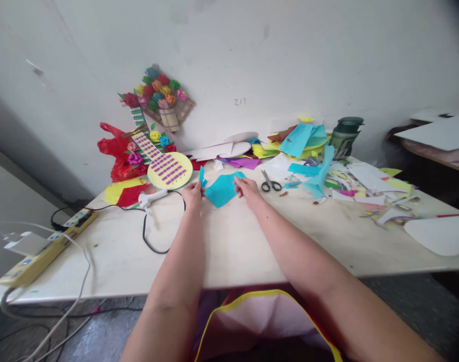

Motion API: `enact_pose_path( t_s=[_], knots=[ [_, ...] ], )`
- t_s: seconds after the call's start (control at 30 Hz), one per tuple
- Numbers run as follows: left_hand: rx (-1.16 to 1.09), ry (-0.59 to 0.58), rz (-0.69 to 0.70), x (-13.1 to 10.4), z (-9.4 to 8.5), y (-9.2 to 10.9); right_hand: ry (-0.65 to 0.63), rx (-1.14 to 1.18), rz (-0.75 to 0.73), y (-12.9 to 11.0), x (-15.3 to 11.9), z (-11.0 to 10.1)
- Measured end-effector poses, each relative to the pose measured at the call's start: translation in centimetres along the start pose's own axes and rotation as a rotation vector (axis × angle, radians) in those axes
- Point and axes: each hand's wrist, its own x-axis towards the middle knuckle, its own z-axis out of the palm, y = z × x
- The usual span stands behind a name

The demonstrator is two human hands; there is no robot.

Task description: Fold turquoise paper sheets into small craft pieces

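Observation:
A narrow blue paper strip (201, 176) stands up from the closed fingers of my left hand (192, 196), at the left end of a larger blue crepe-like paper piece (222, 191). At that piece's right edge, my right hand (248, 191) is closed in a pinch on the blue paper. What lies right under the fingertips is hidden. Black-handled scissors (270, 184) lie just right of my right hand. To the left of my left hand rests a white glue gun (153, 198) with a black cord.
A yellow paper guitar shape (171, 170) and paper flowers (161, 88) stand at the back left. Paper scraps (357, 186) cover the right side, near a green bottle (346, 137). A yellow power strip (48, 249) with cables lies at the left edge.

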Motion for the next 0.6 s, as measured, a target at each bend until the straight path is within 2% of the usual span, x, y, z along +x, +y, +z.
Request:
enact_pose_path(
  t_s=[0.23, 0.6],
  knots=[
    [0.03, 0.14, -0.119, 0.6, -0.4, -0.3, -0.006, -0.021, 0.004, -0.2, -0.1, 0.1],
    [0.102, 0.134, -0.204, 1.2, -0.4, -0.8, -0.001, -0.11, -0.013, -0.6, -0.4, 0.4]
  ],
)
